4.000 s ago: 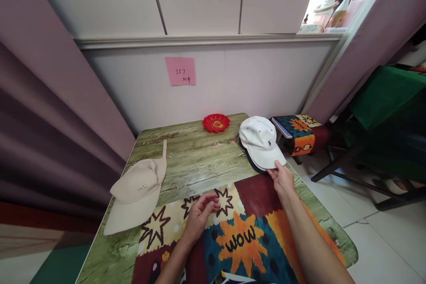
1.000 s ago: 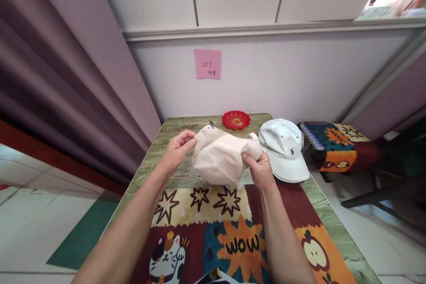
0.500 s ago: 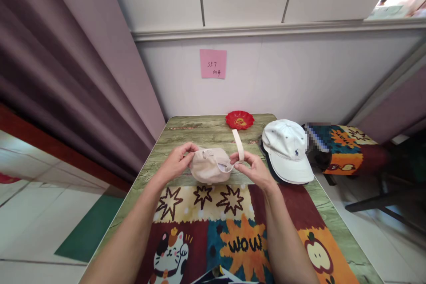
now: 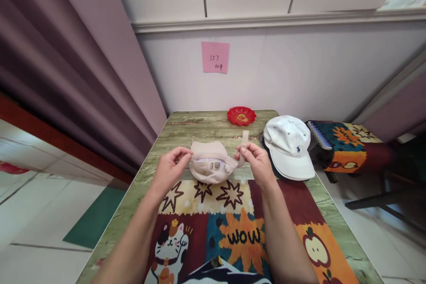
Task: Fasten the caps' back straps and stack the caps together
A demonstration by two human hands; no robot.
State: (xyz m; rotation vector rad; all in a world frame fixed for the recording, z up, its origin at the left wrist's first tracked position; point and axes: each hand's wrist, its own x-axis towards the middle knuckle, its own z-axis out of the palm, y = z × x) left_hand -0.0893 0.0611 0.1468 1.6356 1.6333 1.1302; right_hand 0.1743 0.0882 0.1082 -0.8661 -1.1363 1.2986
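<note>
A beige cap (image 4: 210,163) lies on the green wood-grain table (image 4: 186,131), its back with a small metal buckle turned toward me. My left hand (image 4: 170,169) pinches the cap's left edge. My right hand (image 4: 257,163) pinches the cap's loose beige strap (image 4: 244,141), which stands up from its fingers. A white cap (image 4: 289,144) with a small blue logo rests just right of my right hand, on top of a dark cap.
A red scalloped dish (image 4: 241,116) sits at the table's far edge. A colourful mat (image 4: 239,235) with "WOW" and a cat covers the near table. A pink note (image 4: 215,57) hangs on the wall. A patterned stool (image 4: 346,145) stands right; a purple curtain (image 4: 66,71) hangs left.
Four seconds ago the beige cap lay at the table's left and my right hand touched the white cap. Both hands since brought the beige cap to the middle and turned its back toward me.
</note>
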